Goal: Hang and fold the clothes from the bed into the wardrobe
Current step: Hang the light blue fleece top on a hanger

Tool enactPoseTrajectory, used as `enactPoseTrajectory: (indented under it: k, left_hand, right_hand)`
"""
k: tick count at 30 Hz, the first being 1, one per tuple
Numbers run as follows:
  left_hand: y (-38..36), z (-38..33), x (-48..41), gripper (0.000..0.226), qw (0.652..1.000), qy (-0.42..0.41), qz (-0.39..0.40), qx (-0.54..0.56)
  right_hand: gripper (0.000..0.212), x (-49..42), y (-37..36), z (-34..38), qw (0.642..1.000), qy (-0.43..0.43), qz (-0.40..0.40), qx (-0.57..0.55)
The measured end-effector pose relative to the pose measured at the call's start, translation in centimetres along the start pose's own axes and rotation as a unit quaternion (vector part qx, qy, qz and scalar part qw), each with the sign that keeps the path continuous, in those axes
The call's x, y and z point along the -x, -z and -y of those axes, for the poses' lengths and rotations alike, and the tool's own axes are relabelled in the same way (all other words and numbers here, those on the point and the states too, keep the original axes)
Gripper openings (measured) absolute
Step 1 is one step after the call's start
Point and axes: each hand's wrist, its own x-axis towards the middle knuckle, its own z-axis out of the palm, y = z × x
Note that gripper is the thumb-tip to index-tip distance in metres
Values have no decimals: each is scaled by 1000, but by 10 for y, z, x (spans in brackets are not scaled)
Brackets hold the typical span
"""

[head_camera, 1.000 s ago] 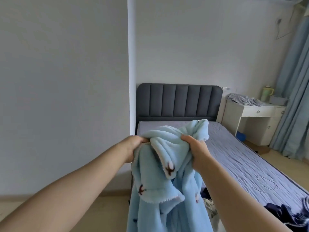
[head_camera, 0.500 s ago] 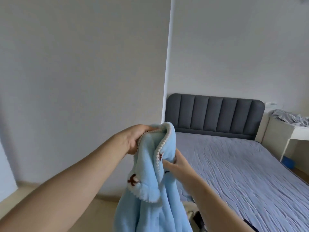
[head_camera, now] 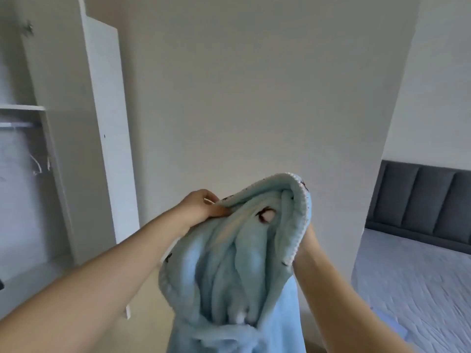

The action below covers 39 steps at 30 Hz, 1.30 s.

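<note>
1. Since a moment ago my view has swung left. The bed point(head_camera: 407, 289) now sits at the right edge, and the open wardrobe point(head_camera: 58, 138) has come into sight on the left.
2. The wardrobe's white door point(head_camera: 109, 128) stands open, and a rail point(head_camera: 15, 124) shows inside.
3. The blue fleece garment point(head_camera: 242, 263) hangs bunched between my hands, off the bed, in front of the wall point(head_camera: 254, 85).
4. My left hand point(head_camera: 204, 210) pinches its trimmed edge, fingers curled round it.
5. My right hand point(head_camera: 309, 240) is tucked behind the fabric, so I cannot tell its grip.
6. Pale hangers point(head_camera: 38, 164) hang blurred below the rail.
</note>
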Motion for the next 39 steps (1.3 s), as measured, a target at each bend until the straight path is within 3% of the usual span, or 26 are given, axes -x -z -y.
enactPoseTrajectory:
  k: [2, 3, 5, 7, 8, 9, 10, 12, 13, 15, 16, 17, 18, 20, 21, 22, 23, 24, 26, 27, 29, 31, 32, 35, 37, 39]
  left_hand:
    - [27, 32, 1, 35, 996, 19, -9, -85]
    - [35, 44, 2, 43, 995, 53, 29, -85]
    - [64, 75, 4, 70, 983, 134, 111, -54]
    - [90, 104, 6, 89, 976, 154, 151, -38]
    - [103, 116, 7, 93, 976, 148, 161, -23]
    - [115, 127, 9, 93, 977, 137, 165, 2]
    - [126, 135, 10, 90, 977, 129, 166, 25]
    - [147, 148, 12, 69, 979, 128, 157, -4]
    - [157, 154, 13, 54, 979, 132, 144, -54]
    - [182, 166, 12, 33, 980, 160, 65, -102]
    - [198, 172, 13, 29, 982, 175, 13, -74]
    - [211, 175, 14, 27, 981, 186, -40, -24]
    - [230, 179, 16, 27, 976, 195, -97, 29]
    - [263, 180, 19, 23, 957, 201, -175, 112]
    - [281, 179, 19, 19, 948, 200, -210, 131]
    - [296, 178, 18, 16, 940, 194, -242, 139]
    - [309, 176, 16, 15, 932, 184, -273, 148]
    - [323, 175, 12, 14, 923, 174, -303, 162]
    - [350, 173, 2, 10, 904, 149, -352, 193]
    - [361, 172, -5, 8, 895, 138, -373, 201]
    - [386, 172, -21, 10, 883, 120, -410, 196]
    - [405, 172, -35, 16, 880, 103, -427, 179]
    - [415, 174, -45, 15, 878, 97, -436, 171]
    - [442, 182, -66, 12, 873, 67, -454, 165]
    - [461, 188, -72, 14, 875, 52, -458, 151]
    - [482, 195, -71, 18, 869, 48, -472, 137]
  right_hand:
    - [60, 14, -34, -11, 995, -63, -48, -64]
    - [51, 26, -44, -24, 993, -79, -26, -88]
    - [24, 24, -72, -56, 980, -195, -31, 30]
    - [29, 20, -110, -69, 990, -124, -58, -43]
    - [44, 19, -118, -82, 996, -67, -40, -51]
    - [57, 16, -128, -90, 987, -72, -9, -141]
    - [57, 23, -137, -105, 978, -160, 6, -134]
    - [40, 27, -144, -146, 947, -304, 97, -33]
    - [39, 25, -150, -157, 931, -312, 192, -9]
    - [36, 31, -173, -166, 955, -102, 247, -129]
    - [38, 49, -199, -170, 975, -24, 168, -143]
    - [39, 54, -212, -177, 985, -4, 61, -158]
    - [43, 64, -231, -183, 987, -35, -9, -157]
    - [41, 68, -252, -201, 946, -242, -64, -205]
    - [33, 62, -259, -225, 901, -386, -65, -186]
    - [31, 60, -267, -243, 853, -499, -15, -153]
    - [31, 59, -277, -259, 821, -553, 22, -143]
    - [31, 64, -294, -269, 824, -546, 3, -153]
    - [18, 79, -336, -281, 877, -465, -74, -94]
    - [19, 83, -351, -290, 869, -475, -70, -120]
    - [22, 74, -378, -325, 821, -560, 46, -104]
    - [32, 49, -388, -351, 712, -647, 233, -140]
    - [35, 41, -397, -362, 693, -639, 289, -167]
    - [39, 40, -444, -382, 706, -567, 381, -186]
    - [32, 44, -469, -393, 707, -568, 389, -163]
    - [22, 45, -489, -417, 683, -616, 357, -164]
